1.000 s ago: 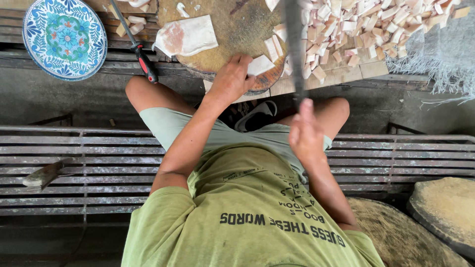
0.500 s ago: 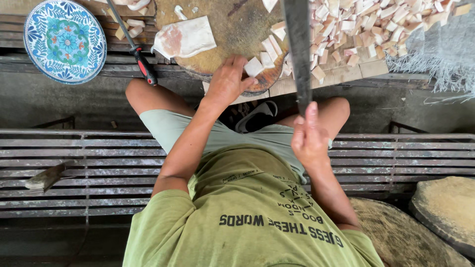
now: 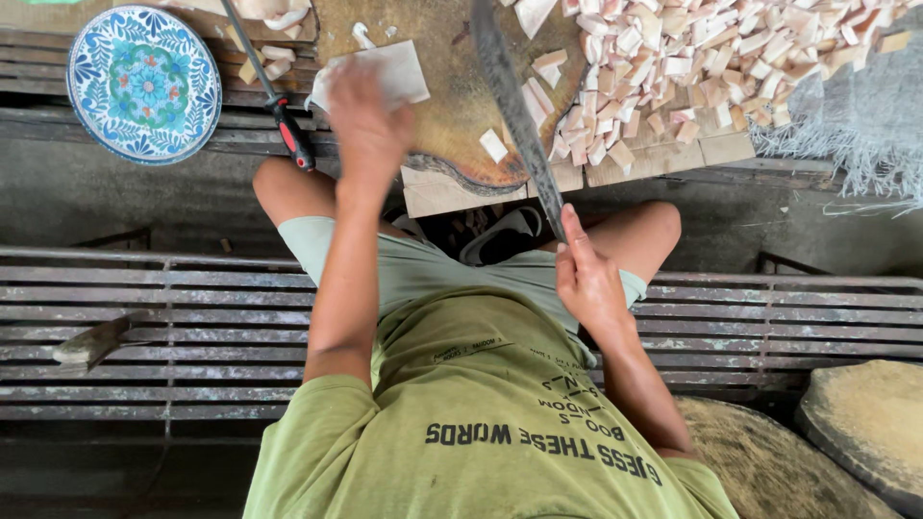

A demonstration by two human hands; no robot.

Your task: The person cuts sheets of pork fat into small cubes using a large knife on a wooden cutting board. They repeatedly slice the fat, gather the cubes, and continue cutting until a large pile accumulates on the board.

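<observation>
My left hand reaches forward and rests on a flat pale slab lying on the round wooden chopping block; whether it grips the slab I cannot tell. My right hand is closed around the handle of a long dark blade. The blade slants up and to the left over the block. A few small pale cut pieces lie along the block's right side.
A heap of pale cut pieces covers the boards at top right. A blue patterned plate and a red-handled tool lie at top left. A slatted bench runs under me. Round wooden blocks stand at bottom right.
My left hand has moved left from the small pieces at the block's near edge onto the pale slab. The blade has tilted so its tip leans left.
</observation>
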